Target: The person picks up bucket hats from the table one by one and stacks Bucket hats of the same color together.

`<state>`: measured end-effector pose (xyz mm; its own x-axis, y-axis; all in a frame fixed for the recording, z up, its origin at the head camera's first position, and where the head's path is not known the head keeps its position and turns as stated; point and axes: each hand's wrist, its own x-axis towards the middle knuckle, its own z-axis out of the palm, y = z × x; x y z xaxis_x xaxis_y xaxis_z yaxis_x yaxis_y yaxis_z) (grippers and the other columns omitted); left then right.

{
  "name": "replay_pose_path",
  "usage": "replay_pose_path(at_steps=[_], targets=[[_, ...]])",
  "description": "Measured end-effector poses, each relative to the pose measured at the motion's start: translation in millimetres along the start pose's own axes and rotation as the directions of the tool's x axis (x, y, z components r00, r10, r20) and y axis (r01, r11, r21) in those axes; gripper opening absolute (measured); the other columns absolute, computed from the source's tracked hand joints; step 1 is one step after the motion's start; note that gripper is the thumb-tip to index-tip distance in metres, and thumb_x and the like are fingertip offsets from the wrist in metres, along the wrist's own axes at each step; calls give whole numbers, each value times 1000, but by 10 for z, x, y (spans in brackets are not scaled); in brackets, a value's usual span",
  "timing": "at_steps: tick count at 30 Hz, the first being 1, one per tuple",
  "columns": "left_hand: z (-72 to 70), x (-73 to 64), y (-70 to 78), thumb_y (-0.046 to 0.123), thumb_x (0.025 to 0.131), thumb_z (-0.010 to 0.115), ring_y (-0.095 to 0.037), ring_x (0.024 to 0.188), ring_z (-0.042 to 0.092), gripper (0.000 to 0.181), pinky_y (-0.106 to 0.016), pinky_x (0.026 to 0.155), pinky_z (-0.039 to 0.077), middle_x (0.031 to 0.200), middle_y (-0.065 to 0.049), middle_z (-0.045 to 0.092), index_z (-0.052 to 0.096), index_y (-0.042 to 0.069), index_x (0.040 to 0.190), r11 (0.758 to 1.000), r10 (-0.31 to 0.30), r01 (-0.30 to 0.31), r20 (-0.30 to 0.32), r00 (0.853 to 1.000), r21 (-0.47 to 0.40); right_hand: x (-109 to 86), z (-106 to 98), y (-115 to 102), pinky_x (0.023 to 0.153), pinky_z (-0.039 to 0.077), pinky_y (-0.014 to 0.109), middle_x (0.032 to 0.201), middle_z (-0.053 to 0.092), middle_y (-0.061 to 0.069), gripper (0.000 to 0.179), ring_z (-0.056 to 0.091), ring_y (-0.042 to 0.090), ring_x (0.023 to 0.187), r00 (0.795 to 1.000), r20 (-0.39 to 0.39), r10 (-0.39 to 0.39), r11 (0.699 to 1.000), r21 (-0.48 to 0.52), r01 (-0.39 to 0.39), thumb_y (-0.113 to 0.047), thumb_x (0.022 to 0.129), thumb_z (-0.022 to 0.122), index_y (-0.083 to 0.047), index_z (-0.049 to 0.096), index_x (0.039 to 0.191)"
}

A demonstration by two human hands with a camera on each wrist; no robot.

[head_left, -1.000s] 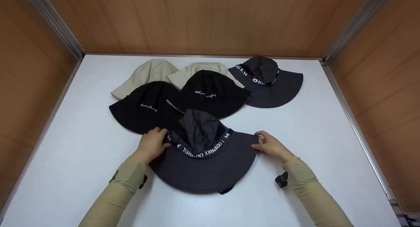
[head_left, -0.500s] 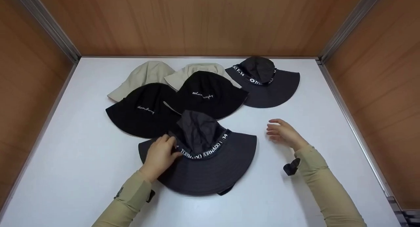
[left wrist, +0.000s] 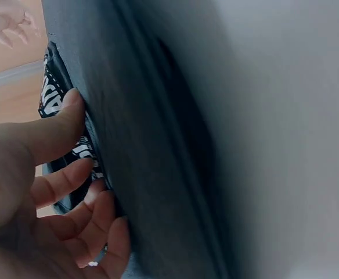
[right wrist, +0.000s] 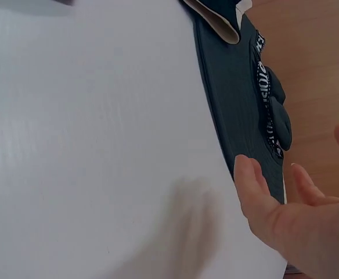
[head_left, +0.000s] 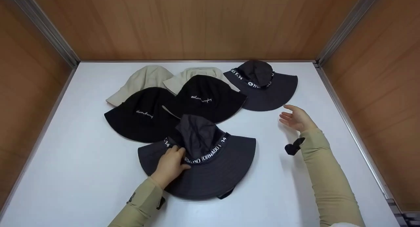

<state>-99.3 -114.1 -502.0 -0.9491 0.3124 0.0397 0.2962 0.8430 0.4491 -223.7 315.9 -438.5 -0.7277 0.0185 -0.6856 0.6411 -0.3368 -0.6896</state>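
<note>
Nearest me lies a dark grey sun hat (head_left: 226,161) with a wide brim and a white-lettered band round its crown. My left hand (head_left: 170,164) rests on it where brim and crown meet. In the left wrist view, the thumb and loosely bent fingers (left wrist: 103,221) touch along the lettered band (left wrist: 52,96), spread apart. My right hand (head_left: 297,118) hovers just off the front brim of a second dark grey sun hat (head_left: 269,95) at the back right. Its fingers are relaxed and hold nothing; the right wrist view shows that hat (right wrist: 233,99) beyond the fingertips.
Two black bucket hats, one at left (head_left: 141,122) and one at centre (head_left: 210,102), overlap two beige bucket hats (head_left: 144,77) behind them. The front grey hat's crown overlaps the black ones. Wooden panels (head_left: 197,27) wall the white table (head_left: 75,161) at back and sides.
My right hand has let go of the front grey hat's brim and moved right and away toward the back grey hat. My left hand has slid inward from the brim's left side to the band.
</note>
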Motion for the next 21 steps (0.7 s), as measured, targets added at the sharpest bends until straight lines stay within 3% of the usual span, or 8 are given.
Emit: replay_pose_path(at_steps=[4,7,12,17,21], targets=[[23,-27,-4,20,66,85,-29,78,54,36,-43,61,48,81,-7,50,53,7,79,1000,-12,12,3,1000,-5,97,67,55,114,25,28,158,-3,9,72,10,20,146,1000,-15,-1,1000,23,1,-23,99,43,-24,-5,152],[42,-41,-8,20,66,85,-29,78,54,36,-44,60,47,82,-7,49,53,7,79,1000,-13,13,1,1000,-16,156,95,109,114,24,28,158,-4,11,70,11,22,146,1000,-16,-14,999,45,14,-24,98,44,-21,0,153],[67,-40,-21,19,66,84,-28,77,53,36,-43,58,46,82,-6,49,53,7,79,1000,-1,1,-9,1000,-25,247,147,159,113,26,26,157,0,12,66,16,21,143,999,-14,-31,981,190,33,-23,98,45,-23,7,152],[60,-23,-28,19,67,84,-28,78,53,36,-43,59,47,84,-7,50,55,6,82,1000,0,0,-19,1000,-22,338,170,168,110,31,26,151,13,6,70,28,14,138,1000,-13,-17,918,397,21,-20,97,49,-27,5,151],[39,-28,-38,19,67,84,-29,79,53,36,-44,59,47,84,-7,50,55,5,83,1000,2,-2,-30,1000,-26,410,152,212,110,32,27,137,32,5,68,35,11,133,1000,11,27,820,571,-29,-20,96,51,-26,7,147]])
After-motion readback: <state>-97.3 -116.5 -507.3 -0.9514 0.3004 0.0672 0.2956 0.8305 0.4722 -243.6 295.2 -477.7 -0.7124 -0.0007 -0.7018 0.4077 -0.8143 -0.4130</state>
